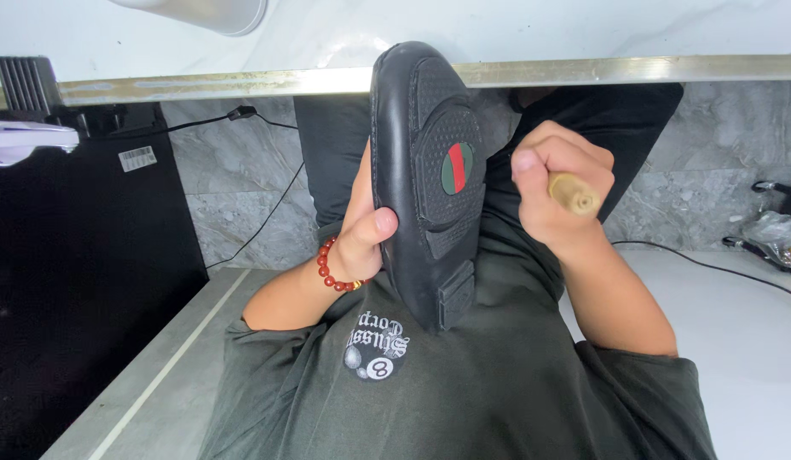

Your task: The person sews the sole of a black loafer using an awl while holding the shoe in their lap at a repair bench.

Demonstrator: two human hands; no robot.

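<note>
My left hand (361,230) grips a black loafer shoe (425,179) by its side, thumb on the edge, sole turned toward me. The rubber sole shows textured pads and a round green and red patch. A red bead bracelet (331,268) sits on that wrist. My right hand (553,187) is closed in a fist around a wooden handle (573,196), whose butt end points at me; the tool's working end is hidden behind the hand, close to the right side of the shoe. Below lies my dark green shirt.
A white marble table edge with a metal strip (583,70) runs across the top. A black box-like appliance (80,255) stands at left with a black cable (268,213) trailing down. Another cable (711,266) crosses the pale floor at right, near a small wheeled object (779,230).
</note>
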